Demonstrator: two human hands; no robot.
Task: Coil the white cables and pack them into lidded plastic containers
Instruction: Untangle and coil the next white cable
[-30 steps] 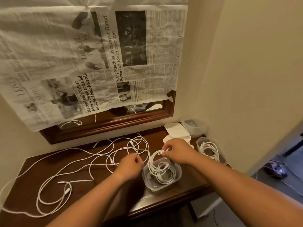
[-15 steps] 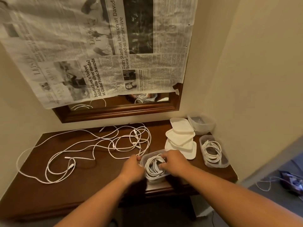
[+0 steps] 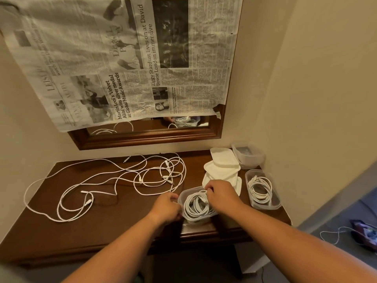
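At the table's near edge, the left hand (image 3: pixel 166 208) curled its fingers round the left wall of a clear, round-cornered plastic container (image 3: pixel 183 194), gripping it. The right hand (image 3: pixel 221 194) reached over the container's far right rim, fingers bent down and holding the coiled white cable (image 3: pixel 194 206) inside; the coil lay below and left of that hand, between the two hands. Its smooth loops formed an oval filling the tub, long axis running roughly near to far. All of it sat on a glossy dark wooden table (image 3: pixel 61 231). To the right, a second clear container (image 3: pixel 275 204), long axis also near to far, held another coiled cable (image 3: pixel 261 188). Left of centre, loose white cables (image 3: pixel 122 180) sprawled in wide, tangled loops. Behind the right hand lay a stack of matte white lids (image 3: pixel 222 166), then an empty clear tub (image 3: pixel 247 154) in the corner. On the wall, a creased newspaper (image 3: pixel 122 58) covered most of a wood-framed mirror (image 3: pixel 142 137).
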